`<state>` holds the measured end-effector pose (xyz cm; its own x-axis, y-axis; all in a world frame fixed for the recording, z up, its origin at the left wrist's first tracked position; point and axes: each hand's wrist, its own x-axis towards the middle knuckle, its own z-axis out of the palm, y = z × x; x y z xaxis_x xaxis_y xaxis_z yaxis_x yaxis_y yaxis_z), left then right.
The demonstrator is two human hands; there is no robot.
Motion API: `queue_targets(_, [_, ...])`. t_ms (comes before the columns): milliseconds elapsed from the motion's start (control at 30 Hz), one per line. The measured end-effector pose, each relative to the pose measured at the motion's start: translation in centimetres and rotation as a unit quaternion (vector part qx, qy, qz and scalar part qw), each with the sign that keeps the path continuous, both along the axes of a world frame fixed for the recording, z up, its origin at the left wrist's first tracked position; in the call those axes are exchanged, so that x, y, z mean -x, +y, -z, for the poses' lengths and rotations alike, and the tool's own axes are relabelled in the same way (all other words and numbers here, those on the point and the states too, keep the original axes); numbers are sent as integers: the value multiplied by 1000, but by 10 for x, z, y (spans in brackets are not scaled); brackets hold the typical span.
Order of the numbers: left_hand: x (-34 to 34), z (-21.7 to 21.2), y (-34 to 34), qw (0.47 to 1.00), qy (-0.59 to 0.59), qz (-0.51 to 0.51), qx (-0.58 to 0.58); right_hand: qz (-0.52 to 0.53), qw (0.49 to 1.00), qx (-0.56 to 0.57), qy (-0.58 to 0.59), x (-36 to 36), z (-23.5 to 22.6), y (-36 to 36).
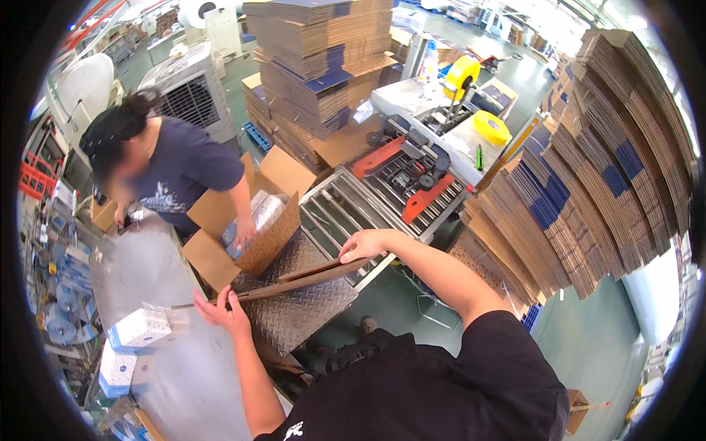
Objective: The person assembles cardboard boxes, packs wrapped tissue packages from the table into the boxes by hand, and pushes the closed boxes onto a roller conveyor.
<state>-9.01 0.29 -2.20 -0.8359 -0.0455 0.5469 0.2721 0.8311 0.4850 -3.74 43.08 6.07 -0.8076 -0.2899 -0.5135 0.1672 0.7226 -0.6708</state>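
Note:
A flattened cardboard box (312, 278), seen nearly edge-on, stretches between my two hands above the diamond-plate surface (290, 323). My right hand (365, 245) grips its upper edge near the right end, fingers closed over the board. At the other end my left hand (225, 314) is closed around the board, with the thumb up. Just beyond the board stands an open carton (271, 246) with its flaps spread. Inside it lie wrapped packs (266, 209), and a co-worker's hand (243, 234) reaches in onto them.
A metal table (187, 382) on the left bears white-and-blue boxes (140, 328). Ahead, a roller conveyor (331, 202) leads to a taping machine (419, 165). Tall stacks of flat cartons stand behind (316, 66) and at right (566, 191). The co-worker (191, 158) stands at front left.

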Motion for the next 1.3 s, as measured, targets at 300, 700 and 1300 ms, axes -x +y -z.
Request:
queue_targets(300, [9, 4, -43, 823, -130, -26, -553, -69, 946, -193, 251, 2, -4, -4])
queue_targets(700, [-101, -67, 134, 826, -418, 372, 69, 22, 948, -259, 181, -98, 27, -18])
queue_targets(1300, [-79, -36, 156, 830, -239, 389, 321, -171, 960, 223, -1, -198, 35, 12])
